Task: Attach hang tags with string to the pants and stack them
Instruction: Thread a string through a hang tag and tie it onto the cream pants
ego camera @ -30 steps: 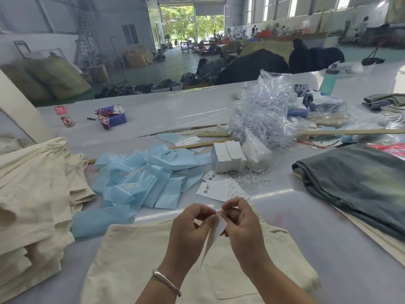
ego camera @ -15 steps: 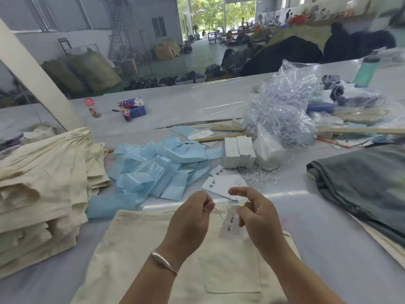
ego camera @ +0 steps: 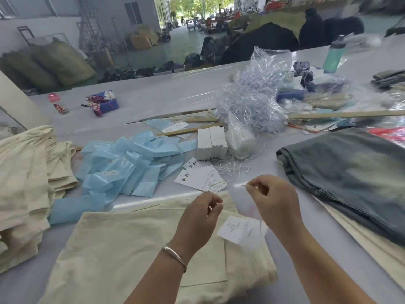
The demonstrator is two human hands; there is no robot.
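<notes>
Two hands work just above the cream pants that lie flat on the bench in front of us, pocket side up. Our left hand has its fingers curled in, thumb against forefinger as if pinching something fine; whether string sits in that pinch we cannot tell. Our right hand is curled too, pinching the thin white string between thumb and fingertip, and from that string the hang tag dangles, over the upper right part of the pants near the pocket. The tag looks like light, fairly stiff card, so we judge it will swing and twist on the string; it is best steadied by its edges, near the punched end. The string is limp, thin and likely slippery, so only a fingertip pinch close to its end will guide it. The pants are soft, floppy cloth with some weight; we would take them by the waistband or folded edges with both hands to lift them to the stack of cream pants at our left. More loose tags and loose strings lie just beyond our hands, and dark folded pants rest at our right.
</notes>
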